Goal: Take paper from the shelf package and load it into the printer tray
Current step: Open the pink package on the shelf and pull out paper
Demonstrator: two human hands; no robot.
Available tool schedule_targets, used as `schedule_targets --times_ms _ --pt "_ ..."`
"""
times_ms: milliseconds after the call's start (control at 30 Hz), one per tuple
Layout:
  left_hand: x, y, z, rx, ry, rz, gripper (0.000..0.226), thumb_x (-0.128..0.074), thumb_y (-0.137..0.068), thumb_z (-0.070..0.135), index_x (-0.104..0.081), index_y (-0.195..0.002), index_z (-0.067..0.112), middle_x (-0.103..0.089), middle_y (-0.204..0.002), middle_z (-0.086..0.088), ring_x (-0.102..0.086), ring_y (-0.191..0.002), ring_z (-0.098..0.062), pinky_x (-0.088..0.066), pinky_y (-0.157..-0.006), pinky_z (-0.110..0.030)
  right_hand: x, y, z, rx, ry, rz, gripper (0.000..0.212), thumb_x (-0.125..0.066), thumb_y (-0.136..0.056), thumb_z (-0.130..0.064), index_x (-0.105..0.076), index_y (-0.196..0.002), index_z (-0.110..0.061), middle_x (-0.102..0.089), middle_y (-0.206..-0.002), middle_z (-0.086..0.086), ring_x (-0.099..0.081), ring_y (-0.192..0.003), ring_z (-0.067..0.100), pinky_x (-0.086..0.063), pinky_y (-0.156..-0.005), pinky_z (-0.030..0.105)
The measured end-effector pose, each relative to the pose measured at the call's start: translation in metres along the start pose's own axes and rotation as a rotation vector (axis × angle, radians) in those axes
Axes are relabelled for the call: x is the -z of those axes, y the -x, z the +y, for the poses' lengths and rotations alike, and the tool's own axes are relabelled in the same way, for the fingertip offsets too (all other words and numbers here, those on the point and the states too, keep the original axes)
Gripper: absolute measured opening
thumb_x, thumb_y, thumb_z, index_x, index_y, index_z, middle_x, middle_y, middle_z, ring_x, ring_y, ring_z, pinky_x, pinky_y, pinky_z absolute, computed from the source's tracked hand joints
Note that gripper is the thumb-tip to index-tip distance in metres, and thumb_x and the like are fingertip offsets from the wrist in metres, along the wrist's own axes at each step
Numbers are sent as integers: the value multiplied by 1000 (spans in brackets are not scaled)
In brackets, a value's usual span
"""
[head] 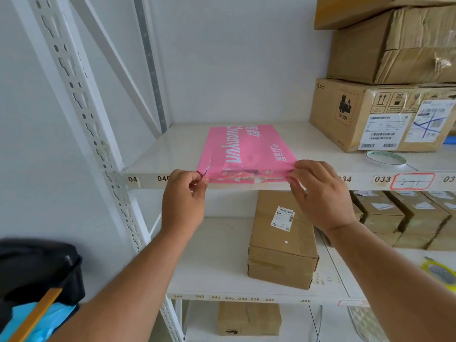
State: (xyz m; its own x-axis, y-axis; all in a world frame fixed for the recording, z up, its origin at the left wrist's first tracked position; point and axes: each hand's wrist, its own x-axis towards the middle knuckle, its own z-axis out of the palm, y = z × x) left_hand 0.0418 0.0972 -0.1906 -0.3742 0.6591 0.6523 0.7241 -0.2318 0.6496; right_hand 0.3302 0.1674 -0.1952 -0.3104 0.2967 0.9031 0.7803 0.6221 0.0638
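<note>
A pink paper package with white lettering lies flat on the white shelf, its torn front end at the shelf's front edge. My left hand pinches the package's front left corner, where the wrapper is ripped. At the front right corner my right hand pinches the wrapper edge. The sheets inside are hidden by the wrapper. No printer is in view.
Stacked cardboard boxes fill the shelf's right side, with a tape roll in front of them. The lower shelf holds a brown box and several more boxes. A black bin sits lower left beside the rack upright.
</note>
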Motion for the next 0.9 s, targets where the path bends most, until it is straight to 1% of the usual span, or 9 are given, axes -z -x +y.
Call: schedule_targets --times_ms 100,167,300,400,500,600,733,800,900 --pt "6 -9 -1 45 -8 -80 14 -71 -93 18 -66 -80 16 -63 -78 0 -58 -71 -18 -40 -66 -11 -1 -4 -2 -31 -14 -2 13 -69 -99 -13 -78 -94 -3 -74 -103 10 -68 -86 33 -58 -68 45" --pt "7 -12 -5 83 32 -133 15 -70 -94 21 -67 -81 15 -67 -77 -5 -66 -74 -28 -54 -72 -32 1 -4 -7 -86 -65 -13 8 -72 -97 -10 -77 -97 -4 -73 -107 10 -69 -90 31 -58 -75 42" --pt "3 -4 -7 142 215 -101 12 -69 -94 17 -65 -85 23 -66 -88 3 -67 -81 -23 -61 -80 -52 8 -1 -27 -619 -453 -65 18 -72 -97 -19 -60 -110 -25 -65 -120 -4 -70 -101 10 -59 -84 28" --pt "-3 2 -5 223 321 -38 14 -67 -96 10 -64 -91 23 -67 -97 5 -67 -89 -20 -64 -78 -44 7 -1 -31 -766 -538 -85 24 -70 -97 -12 -58 -108 -29 -68 -114 -3 -70 -104 6 -59 -89 24" --pt "-3 0 -5 314 405 -2 20 -65 -97 9 -62 -90 28 -69 -104 -2 -71 -99 -30 -58 -67 -17 8 -4 -33 -810 -547 -79 19 -70 -97 -14 -60 -104 -28 -70 -104 -12 -68 -97 -2 -57 -83 14" --pt "-2 -3 -7 302 407 5 22 -64 -96 7 -62 -87 27 -71 -99 -4 -73 -93 -32 -61 -72 -24 7 -8 -34 -881 -535 -58 13 -73 -96 -21 -64 -103 -26 -70 -98 -16 -66 -88 -8 -51 -69 4" --pt "-1 0 -10 265 363 -15 17 -65 -95 7 -64 -89 23 -73 -95 1 -74 -85 -25 -61 -83 -39 6 -8 -38 -943 -527 -17 12 -73 -96 -30 -65 -102 -25 -70 -93 -18 -62 -79 -19 -46 -65 6" --pt "-1 3 -11 223 314 -15 17 -66 -93 6 -67 -89 22 -73 -94 4 -73 -88 -19 -57 -82 -33 5 -8 -41 -952 -512 1 13 -73 -95 -32 -64 -100 -24 -68 -91 -18 -61 -76 -19 -45 -65 9" --pt "-2 8 -10 167 264 -17 15 -68 -92 5 -70 -92 20 -72 -102 1 -68 -93 -8 -47 -75 -9 1 -5 -44 -925 -447 40 17 -74 -94 -33 -64 -90 -20 -66 -90 -8 -62 -76 -4 -46 -66 19"
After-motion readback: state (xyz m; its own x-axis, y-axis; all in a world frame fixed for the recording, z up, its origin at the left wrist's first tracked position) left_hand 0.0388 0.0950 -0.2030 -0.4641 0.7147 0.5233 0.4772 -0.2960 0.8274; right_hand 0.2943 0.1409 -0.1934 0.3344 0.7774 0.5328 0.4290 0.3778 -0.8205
